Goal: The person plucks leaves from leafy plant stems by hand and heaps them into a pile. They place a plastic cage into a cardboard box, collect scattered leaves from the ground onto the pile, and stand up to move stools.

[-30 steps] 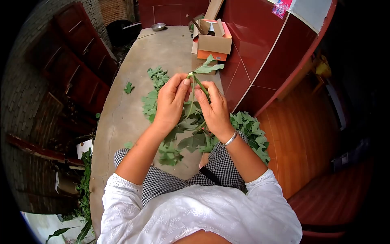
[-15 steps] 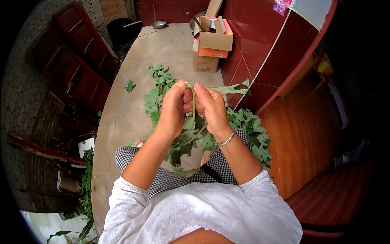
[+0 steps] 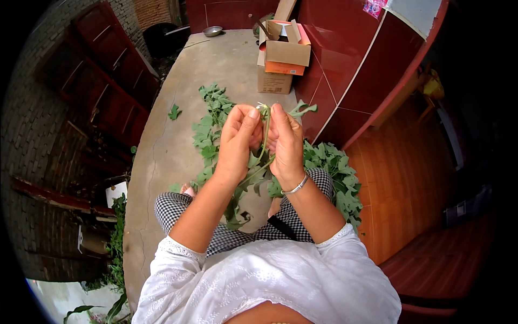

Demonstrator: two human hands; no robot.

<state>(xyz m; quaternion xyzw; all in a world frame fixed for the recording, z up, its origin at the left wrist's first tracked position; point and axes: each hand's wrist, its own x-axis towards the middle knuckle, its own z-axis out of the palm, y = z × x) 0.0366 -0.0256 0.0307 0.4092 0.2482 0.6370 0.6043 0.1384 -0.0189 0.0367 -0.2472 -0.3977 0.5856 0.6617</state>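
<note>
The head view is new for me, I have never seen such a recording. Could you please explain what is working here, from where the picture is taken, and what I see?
There is no machine here: a person works with two bare hands. The camera sits on the person's head and looks forward and down, so the left hand appears on the left and the right hand on the right. Both hold a green stem near its top. On the concrete floor lie green leaves and one separate leaf. Farther away are cardboard boxes and a metal bowl.
</note>
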